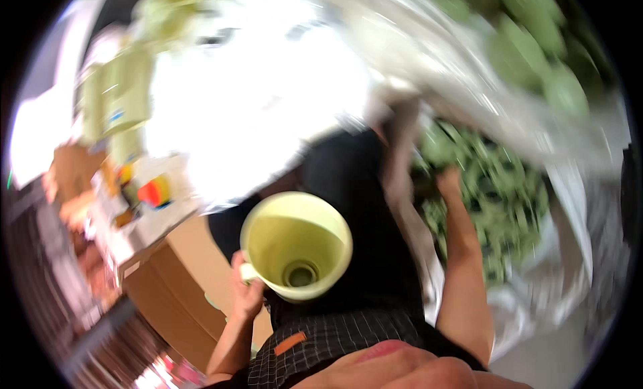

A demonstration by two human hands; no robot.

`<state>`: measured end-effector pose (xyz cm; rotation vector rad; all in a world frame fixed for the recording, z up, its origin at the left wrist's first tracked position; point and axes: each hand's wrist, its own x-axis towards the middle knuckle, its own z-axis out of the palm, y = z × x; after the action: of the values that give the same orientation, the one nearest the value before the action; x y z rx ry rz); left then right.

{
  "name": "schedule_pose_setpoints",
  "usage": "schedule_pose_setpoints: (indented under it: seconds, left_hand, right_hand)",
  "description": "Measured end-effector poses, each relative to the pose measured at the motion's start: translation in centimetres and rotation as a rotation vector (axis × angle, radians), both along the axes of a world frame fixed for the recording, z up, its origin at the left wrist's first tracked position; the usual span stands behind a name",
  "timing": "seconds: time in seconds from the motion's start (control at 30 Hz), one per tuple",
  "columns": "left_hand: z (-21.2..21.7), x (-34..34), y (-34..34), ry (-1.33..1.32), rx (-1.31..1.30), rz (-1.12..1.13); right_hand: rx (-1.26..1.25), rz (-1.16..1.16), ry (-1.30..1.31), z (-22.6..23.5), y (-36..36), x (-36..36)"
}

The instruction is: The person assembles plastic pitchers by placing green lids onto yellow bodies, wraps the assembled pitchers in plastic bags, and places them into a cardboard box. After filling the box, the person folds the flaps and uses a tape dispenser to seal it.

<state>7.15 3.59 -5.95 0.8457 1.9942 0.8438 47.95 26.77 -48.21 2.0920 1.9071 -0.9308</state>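
My left hand (pixel 246 290) is closed round the handle of a pale green pitcher (pixel 327 218). The pitcher is held over my lap with its wide mouth facing up; inside, a round dark opening or recess shows at its bottom. On the other side, my right hand (pixel 449 180) reaches down into a white plastic bag (pixel 570 208) full of small green plastic parts (pixel 499 188). Blur and the parts smear its fingers, so I cannot make out whether it grips one.
A shiny, overexposed white surface (pixel 261 94) lies ahead. Several pale green containers (pixel 127 87) stand at far left. Nearer are a cardboard box (pixel 171 295) and a small red and yellow object (pixel 155 191). Larger green pieces (pixel 536 54) fill clear plastic at far right.
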Motion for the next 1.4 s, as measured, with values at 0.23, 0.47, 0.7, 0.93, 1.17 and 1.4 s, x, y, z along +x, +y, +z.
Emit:
schedule_pose_setpoints:
  seconds: [0.23, 0.47, 0.7, 0.93, 1.17, 1.4]
  left_hand:
    - [1.0, 0.6, 3.0, -0.056, -0.189, -0.022]
    - [0.3, 0.4, 2.6, -0.226, -0.042, -0.014]
    - [2.0, 0.1, 0.6, -0.148, 0.15, -0.169]
    - [1.5, 1.8, -0.5, -0.073, 0.307, -0.306]
    - [0.4, 1.8, -3.9, -0.145, 0.419, -0.229]
    - [-0.5, 0.4, -5.1, -0.255, 0.465, -0.202]
  right_hand:
    - [-0.426, -0.431, -0.228, -13.6, 2.4, 2.4]
    - [0.312, -0.596, 0.263, -10.1, -1.2, 4.0]
    - [-0.238, -1.251, 1.326, 14.6, -1.9, -0.8]
    - [0.734, 0.178, 1.108, 38.3, -0.9, -9.5]
    - [0.427, 0.948, 1.106, 46.4, -6.6, -17.6]
    - [0.414, 0.941, 1.116, 46.1, -8.9, -16.7]
